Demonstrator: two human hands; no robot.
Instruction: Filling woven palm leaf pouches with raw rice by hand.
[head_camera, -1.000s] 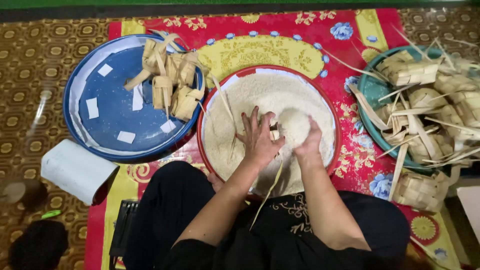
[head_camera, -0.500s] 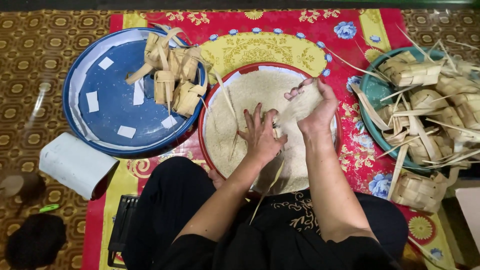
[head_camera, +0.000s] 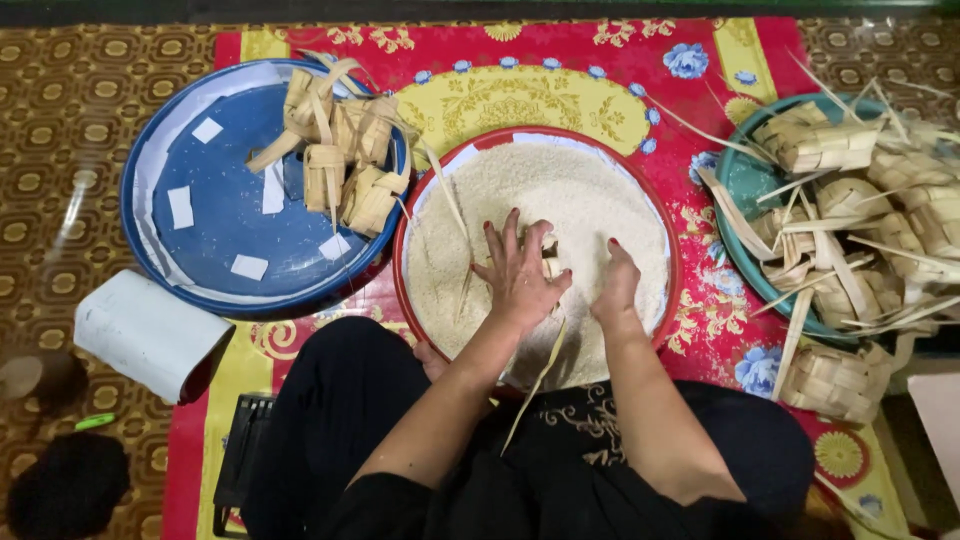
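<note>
A woven pouch (head_camera: 548, 262) is held over the rice (head_camera: 560, 190) in the red basin (head_camera: 668, 250), between the hands. The left hand (head_camera: 520, 275) is spread half-open over it; the right hand (head_camera: 616, 285), curled, is pressed alongside, its grip hidden. A leaf strip (head_camera: 535, 385) is trailed toward the lap.

A brown patterned floor covering with gold medallions (head_camera: 60, 130) lies well left of the fingers, glossy with a streak of reflected light. A red and yellow floral mat (head_camera: 520, 60) spreads above them, over that floor.
</note>
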